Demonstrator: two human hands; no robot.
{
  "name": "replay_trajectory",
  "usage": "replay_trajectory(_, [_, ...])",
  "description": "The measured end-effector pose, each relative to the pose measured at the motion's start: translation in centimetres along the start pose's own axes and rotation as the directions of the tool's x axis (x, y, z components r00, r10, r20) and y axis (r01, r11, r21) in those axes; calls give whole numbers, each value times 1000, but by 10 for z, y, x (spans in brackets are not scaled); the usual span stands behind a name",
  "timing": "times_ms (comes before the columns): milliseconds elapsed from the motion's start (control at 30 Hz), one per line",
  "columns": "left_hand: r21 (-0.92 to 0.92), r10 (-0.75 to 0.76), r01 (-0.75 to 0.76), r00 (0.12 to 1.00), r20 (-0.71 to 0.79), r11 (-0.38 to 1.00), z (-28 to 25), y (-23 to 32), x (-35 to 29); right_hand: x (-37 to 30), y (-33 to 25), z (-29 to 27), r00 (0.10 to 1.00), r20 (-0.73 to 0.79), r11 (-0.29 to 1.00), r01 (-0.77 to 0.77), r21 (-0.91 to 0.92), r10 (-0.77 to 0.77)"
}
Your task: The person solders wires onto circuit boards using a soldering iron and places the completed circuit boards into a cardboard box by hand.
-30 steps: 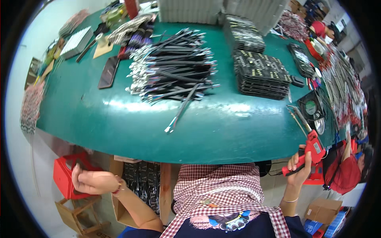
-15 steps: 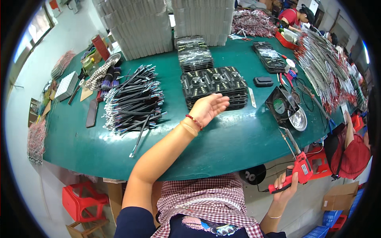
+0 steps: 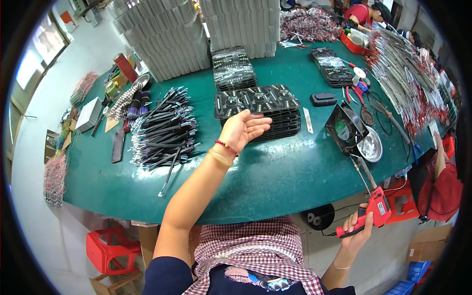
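My left hand (image 3: 244, 131) is at the front left of a stack of black circuit boards (image 3: 282, 120), fingers stretched out and palm partly turned up. It covers the stack's near left corner, and I cannot tell whether it touches the boards. The top board (image 3: 256, 101) carries rows of small pale parts. At the lower right, beyond the table's front edge, my right hand (image 3: 357, 230) is wrapped round the handle of a red soldering gun (image 3: 378, 207). Its metal tip points up toward a black square fan (image 3: 346, 129) and a shiny metal dish (image 3: 370, 146).
A bundle of black sleeved wires (image 3: 164, 130) lies left of my left forearm. Behind the boards are a wrapped board stack (image 3: 234, 69) and tall grey tray stacks (image 3: 241, 24). A blade-like strip (image 3: 308, 120), a black case (image 3: 323, 99) and a wire heap (image 3: 400, 73) lie rightward. Co-workers sit right.
My left hand has turned its palm more upward beside the boards. The view has shifted slightly. My right hand keeps its hold on the soldering gun, with little movement.
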State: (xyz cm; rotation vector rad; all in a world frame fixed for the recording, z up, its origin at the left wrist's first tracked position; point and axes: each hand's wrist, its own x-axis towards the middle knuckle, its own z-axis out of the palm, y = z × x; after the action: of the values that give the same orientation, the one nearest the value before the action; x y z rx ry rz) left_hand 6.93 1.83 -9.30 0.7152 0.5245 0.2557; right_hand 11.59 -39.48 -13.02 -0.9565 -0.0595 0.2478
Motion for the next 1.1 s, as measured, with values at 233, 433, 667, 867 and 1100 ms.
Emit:
replay_trajectory(233, [-261, -48, 56, 998, 36, 964, -18, 5, -23, 2, -1, -4, 1000, -25, 999, -3, 39, 4])
replay_trajectory(433, [-104, -9, 25, 988, 154, 994, -15, 9, -51, 1, 1, -2, 1000, 3, 1000, 13, 19, -13])
replay_trajectory(667, [651, 72, -312, 927, 367, 693, -8, 43, -86, 0, -5, -4, 998, 1, 998, 60, 26, -60])
replay_trajectory(867, [891, -127, -362, 905, 407, 274, 2, 52, -53, 1, -10, -9, 997, 24, 998, 68, 17, -68])
replay_trajectory(1100, [813, -476, -127, 755, 450, 568, -8, 1, 6, -6, -10, 7, 998, 29, 998, 57, 37, -58])
